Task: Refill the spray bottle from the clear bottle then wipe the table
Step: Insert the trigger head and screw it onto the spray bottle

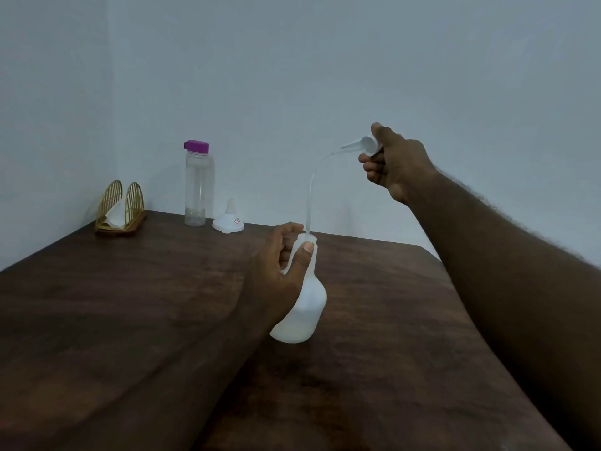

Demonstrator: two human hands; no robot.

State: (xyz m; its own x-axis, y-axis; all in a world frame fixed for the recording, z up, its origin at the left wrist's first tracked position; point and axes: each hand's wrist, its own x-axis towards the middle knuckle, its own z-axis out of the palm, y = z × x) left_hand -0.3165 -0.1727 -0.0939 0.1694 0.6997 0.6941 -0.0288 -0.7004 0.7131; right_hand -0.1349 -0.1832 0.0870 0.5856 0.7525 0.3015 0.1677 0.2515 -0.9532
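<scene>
My left hand (pixel 279 265) grips the neck of the white spray bottle (pixel 304 314), which stands a little tilted on the dark wooden table (pixel 130 304). My right hand (pixel 395 164) holds the white spray head (pixel 366 144) lifted above the bottle. Its thin dip tube (pixel 310 193) curves down, and its lower end is still inside the bottle's mouth. The clear bottle (pixel 195 183) with a purple cap stands upright at the back of the table by the wall. A white funnel (pixel 228 219) lies upside down just to its right.
A gold wire napkin holder (pixel 119 206) with white napkins sits at the back left corner of the table. Walls close off the back and left. The table's right edge runs diagonally under my right forearm.
</scene>
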